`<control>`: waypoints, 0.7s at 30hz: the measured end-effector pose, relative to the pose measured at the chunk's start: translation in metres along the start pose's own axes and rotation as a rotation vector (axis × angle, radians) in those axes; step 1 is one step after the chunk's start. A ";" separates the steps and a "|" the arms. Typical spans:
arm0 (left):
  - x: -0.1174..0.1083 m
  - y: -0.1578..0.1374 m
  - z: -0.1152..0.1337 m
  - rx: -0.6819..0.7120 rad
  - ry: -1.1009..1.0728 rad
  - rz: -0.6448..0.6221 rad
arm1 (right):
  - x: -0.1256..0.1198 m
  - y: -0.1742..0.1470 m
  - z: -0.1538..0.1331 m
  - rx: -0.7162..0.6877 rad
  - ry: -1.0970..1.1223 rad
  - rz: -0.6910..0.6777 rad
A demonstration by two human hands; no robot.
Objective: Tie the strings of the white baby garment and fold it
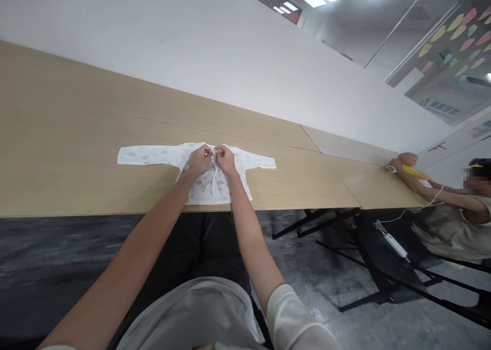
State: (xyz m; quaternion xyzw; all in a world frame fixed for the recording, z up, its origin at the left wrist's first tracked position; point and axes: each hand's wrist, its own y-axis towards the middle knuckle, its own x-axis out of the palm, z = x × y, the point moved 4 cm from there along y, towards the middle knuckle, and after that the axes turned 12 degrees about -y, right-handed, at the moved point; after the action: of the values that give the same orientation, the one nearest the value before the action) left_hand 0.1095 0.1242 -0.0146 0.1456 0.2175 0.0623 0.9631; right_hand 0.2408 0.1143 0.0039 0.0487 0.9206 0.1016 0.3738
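Observation:
A small white baby shirt with a faint coloured print lies flat on the wooden table, front side up, its sleeves spread to both sides. My left hand pinches the shirt's front edge near the neckline. Right beside it, my right hand pinches the other front edge, the fingertips of both hands almost meeting. Below them the front opening runs down toward the hem, with a fold along it. Whatever fastener may be between the fingers is too small to make out.
A white partition rises behind the table. To the right, a seated person handles a doll in yellow. A black folding chair with a white power strip and cable stands below the table's right part.

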 end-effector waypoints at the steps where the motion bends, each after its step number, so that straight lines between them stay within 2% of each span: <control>1: 0.000 0.000 0.000 -0.004 -0.007 0.001 | 0.000 -0.001 -0.001 0.003 -0.012 0.002; 15: -0.003 -0.004 0.005 -0.015 -0.116 0.005 | 0.005 0.001 0.001 0.006 0.009 -0.005; 21: -0.001 -0.002 0.004 0.008 -0.082 -0.012 | 0.004 -0.001 0.000 0.016 -0.006 -0.001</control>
State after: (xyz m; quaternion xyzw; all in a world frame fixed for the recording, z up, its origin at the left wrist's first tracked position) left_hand 0.1103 0.1208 -0.0108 0.1504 0.1789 0.0497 0.9710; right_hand 0.2385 0.1137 0.0010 0.0513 0.9203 0.0938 0.3764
